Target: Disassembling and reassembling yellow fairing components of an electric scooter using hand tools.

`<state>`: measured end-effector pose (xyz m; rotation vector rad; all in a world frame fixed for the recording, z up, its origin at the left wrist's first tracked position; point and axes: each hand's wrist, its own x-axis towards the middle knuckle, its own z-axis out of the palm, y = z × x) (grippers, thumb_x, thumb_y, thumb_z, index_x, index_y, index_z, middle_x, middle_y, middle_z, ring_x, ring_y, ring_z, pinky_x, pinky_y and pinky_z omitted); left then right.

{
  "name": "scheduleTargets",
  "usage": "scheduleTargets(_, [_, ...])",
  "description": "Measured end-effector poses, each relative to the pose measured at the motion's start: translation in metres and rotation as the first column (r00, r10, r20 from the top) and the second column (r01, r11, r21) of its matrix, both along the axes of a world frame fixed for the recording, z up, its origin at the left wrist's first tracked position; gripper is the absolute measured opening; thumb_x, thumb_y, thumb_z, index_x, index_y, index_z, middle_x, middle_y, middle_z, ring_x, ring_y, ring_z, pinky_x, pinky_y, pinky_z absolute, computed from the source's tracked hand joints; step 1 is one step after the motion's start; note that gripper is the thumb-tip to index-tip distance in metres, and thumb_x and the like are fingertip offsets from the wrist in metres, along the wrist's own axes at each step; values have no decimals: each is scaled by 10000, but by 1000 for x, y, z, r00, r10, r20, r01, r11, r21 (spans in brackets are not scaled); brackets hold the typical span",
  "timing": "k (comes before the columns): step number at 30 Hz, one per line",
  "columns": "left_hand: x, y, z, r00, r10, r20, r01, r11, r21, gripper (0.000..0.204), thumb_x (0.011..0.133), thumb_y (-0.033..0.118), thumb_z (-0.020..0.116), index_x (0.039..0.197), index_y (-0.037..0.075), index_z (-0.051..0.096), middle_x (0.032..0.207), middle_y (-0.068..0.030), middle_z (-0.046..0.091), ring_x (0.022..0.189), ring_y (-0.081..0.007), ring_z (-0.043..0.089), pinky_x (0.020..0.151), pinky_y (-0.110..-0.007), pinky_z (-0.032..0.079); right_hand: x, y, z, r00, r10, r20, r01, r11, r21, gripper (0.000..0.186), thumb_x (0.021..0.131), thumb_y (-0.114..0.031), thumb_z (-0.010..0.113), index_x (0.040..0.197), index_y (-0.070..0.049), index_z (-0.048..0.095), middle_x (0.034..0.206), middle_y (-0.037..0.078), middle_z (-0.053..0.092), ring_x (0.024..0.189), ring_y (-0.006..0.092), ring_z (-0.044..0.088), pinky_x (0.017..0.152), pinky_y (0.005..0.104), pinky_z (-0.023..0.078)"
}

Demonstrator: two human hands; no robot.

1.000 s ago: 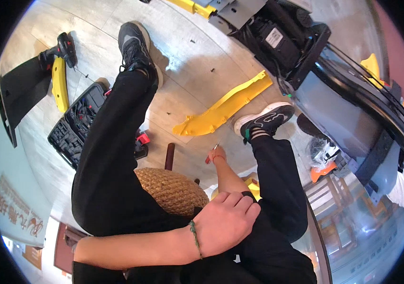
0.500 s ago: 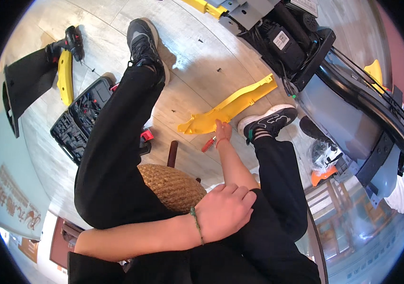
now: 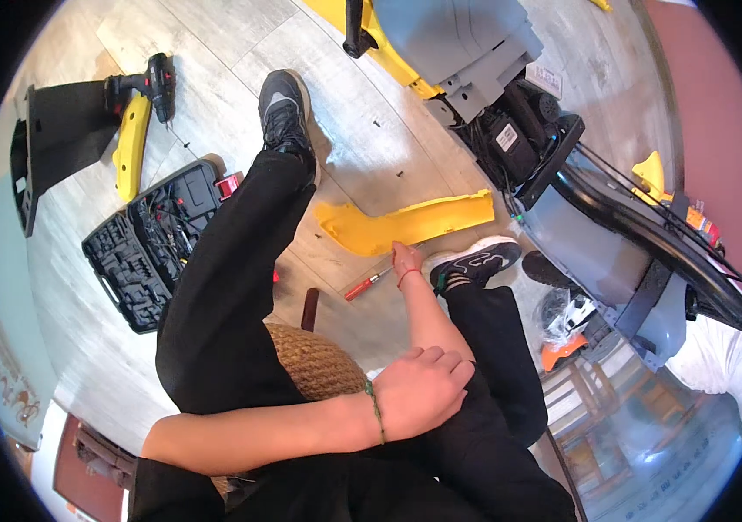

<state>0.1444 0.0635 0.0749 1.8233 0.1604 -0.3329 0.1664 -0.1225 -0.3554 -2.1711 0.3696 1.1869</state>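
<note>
While the right hand (image 3: 406, 259) grasps the near edge of the yellow panel (image 3: 449, 213), that panel swings round: half a second ago it slants up to the right, now it lies almost level across the view and its left end sits farther out. So it is in the grip and being turned, not merely touched. Panel is at or just above the floor (image 3: 240, 35), beyond the right shoe (image 3: 478, 261) and left of the machine (image 3: 523, 161); can't tell if it has lifted. Red screwdriver (image 3: 359, 289) is just beside the right hand, shaft toward it; whether palm or floor carries it, can't tell. Left hand (image 3: 427, 393) is curled over the right arm (image 3: 432, 317), no tool visible in it; underside hidden, so can't tell how firmly it holds. Case (image 3: 192, 183) and drill (image 3: 159, 87) are off left. Writing: white label (image 3: 506, 137) on the machine has dark print, too small to read; brown lettering (image 3: 5, 357) on the pale pane at left is blurred; no brand legible.
</note>
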Motion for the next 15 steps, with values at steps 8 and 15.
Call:
scheduleTargets(8, [0, -1, -21, 982, 108, -158, -116, 992, -42, 185, 838, 249, 592, 906, 85, 645, 849, -146, 657, 794, -322, 661, 676, -441, 537, 25, 84, 133, 934, -331, -133, 338, 940, 38, 184, 834, -260, 572, 822, -80, 609, 663, 38, 607, 558, 148, 556, 510, 274, 430])
scheduleTargets(15, [3, 15, -37, 936, -238, -261, 313, 900, 302, 261, 869, 307, 558, 869, 100, 716, 839, -111, 713, 753, -312, 699, 654, -423, 549, 51, 86, 231, 797, -568, -207, 601, 780, 174, 241, 917, -302, 542, 912, -67, 592, 757, 45, 608, 634, 140, 574, 547, 263, 472])
